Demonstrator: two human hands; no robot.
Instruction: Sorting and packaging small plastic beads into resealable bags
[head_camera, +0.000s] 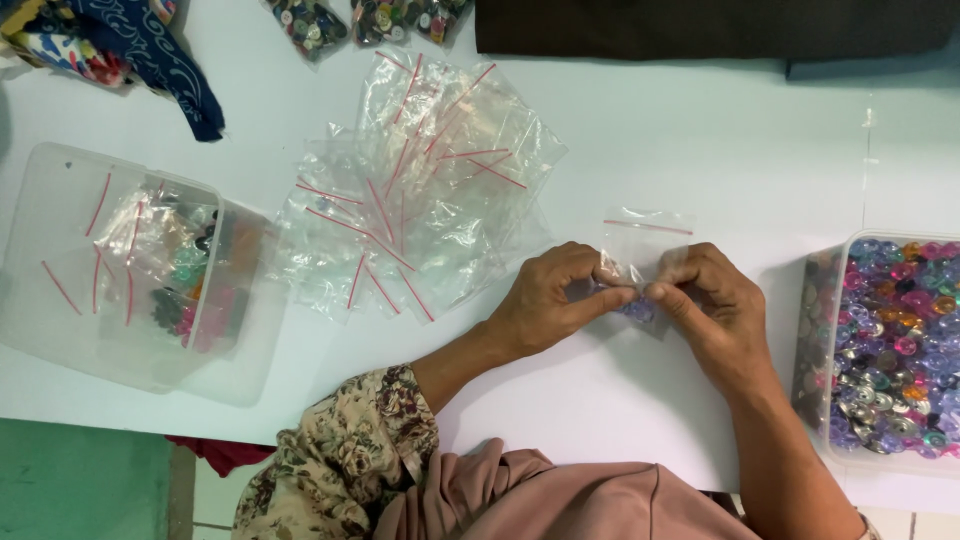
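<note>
My left hand (556, 300) and my right hand (706, 300) meet over the white table (700, 150), both pinching a small clear zip bag (645, 235) with a red seal strip. Some purple pieces (636, 310) show through the bag's bottom, between my fingertips. The bag's upper part stands free above my hands. Left of my hands lies a loose pile of empty clear zip bags (420, 190) with red strips.
A clear plastic tub (885, 350) of mixed shiny coloured buttons stands at the right edge. At the left is a clear box (120, 270) holding filled bags. Small bags of buttons (365, 20) and patterned cloth (120, 40) lie at the far edge, with a dark cloth (700, 25) at top right.
</note>
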